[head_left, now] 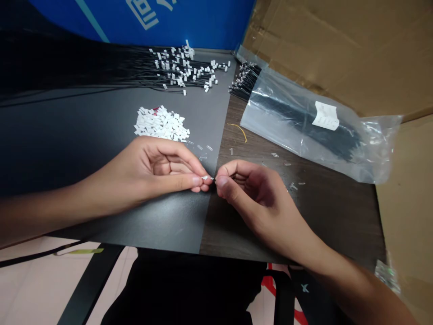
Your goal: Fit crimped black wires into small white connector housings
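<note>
My left hand (165, 164) pinches a small white plastic connector (204, 177) between thumb and forefinger, its edge showing at the fingertips. Close beside it, my right hand (252, 187) is closed with thumb and forefinger pressed together on a thin wire. Only the short dark tip of this wire (213, 179) shows between the two hands, meeting or nearly meeting the connector; the rest is hidden by my fingers. Just behind my left hand lies a pile of loose white connectors (162, 124).
Black wires with white connectors (182, 70) lie at the back left. A clear plastic bag (287, 113) of black wires with bare metal ends rests at the back right. Small clear bits (274, 155) and a yellow strand (241, 131) are scattered about. Cardboard (338, 45) borders the right side.
</note>
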Demonstrator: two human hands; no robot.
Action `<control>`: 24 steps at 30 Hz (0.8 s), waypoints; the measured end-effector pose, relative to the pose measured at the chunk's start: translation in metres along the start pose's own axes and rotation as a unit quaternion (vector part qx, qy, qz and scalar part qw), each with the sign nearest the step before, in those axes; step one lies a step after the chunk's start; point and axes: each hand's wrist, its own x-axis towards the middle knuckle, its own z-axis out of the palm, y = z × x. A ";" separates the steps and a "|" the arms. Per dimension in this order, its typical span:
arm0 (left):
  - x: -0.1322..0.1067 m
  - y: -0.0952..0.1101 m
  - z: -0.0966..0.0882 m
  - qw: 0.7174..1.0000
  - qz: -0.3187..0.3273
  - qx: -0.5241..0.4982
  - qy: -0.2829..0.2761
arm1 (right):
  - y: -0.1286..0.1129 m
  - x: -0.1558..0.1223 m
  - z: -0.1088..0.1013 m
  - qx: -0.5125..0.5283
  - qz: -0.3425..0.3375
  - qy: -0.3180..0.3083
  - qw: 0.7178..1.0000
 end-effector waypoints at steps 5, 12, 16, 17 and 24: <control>0.000 0.001 0.000 1.000 -0.003 0.008 0.000 | 0.001 0.000 0.001 0.012 -0.007 -0.004 1.000; -0.001 0.003 0.000 0.999 -0.008 0.034 -0.010 | 0.000 0.000 -0.001 -0.018 -0.003 -0.003 1.000; 0.001 0.004 0.002 0.999 -0.008 0.031 -0.002 | 0.001 0.000 0.000 -0.029 -0.008 -0.004 1.000; 0.002 0.003 0.002 1.000 -0.006 0.028 -0.001 | 0.002 0.000 0.000 -0.032 -0.010 -0.004 0.999; 0.002 -0.009 -0.004 1.000 0.008 0.004 -0.008 | 0.000 -0.001 0.001 -0.039 -0.001 -0.010 0.999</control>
